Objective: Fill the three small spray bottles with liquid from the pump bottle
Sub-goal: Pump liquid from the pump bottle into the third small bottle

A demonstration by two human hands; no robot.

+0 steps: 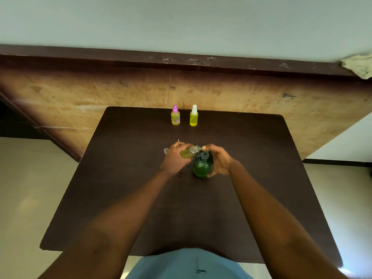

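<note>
Two capped spray bottles stand upright at the 12 o'clock edge of the dark table, both holding yellow-green liquid: the pink-capped bottle and, near it at its 3 o'clock but not touching, the white-capped bottle. The third spray bottle is uncapped, partly filled and tilted, its neck pointing to 3 o'clock and meeting the pump nozzle. The left hand grips it, fingers curled round the body. The pump bottle, green, stands upright just past table centre toward 12 o'clock. The right hand wraps it from its 3 o'clock side, thumb low on the body, one fingertip on the pump head. A small clear cap lies at the left hand's 9 o'clock, partly hidden. A crumpled cloth sits on the ledge at 2 o'clock.
</note>
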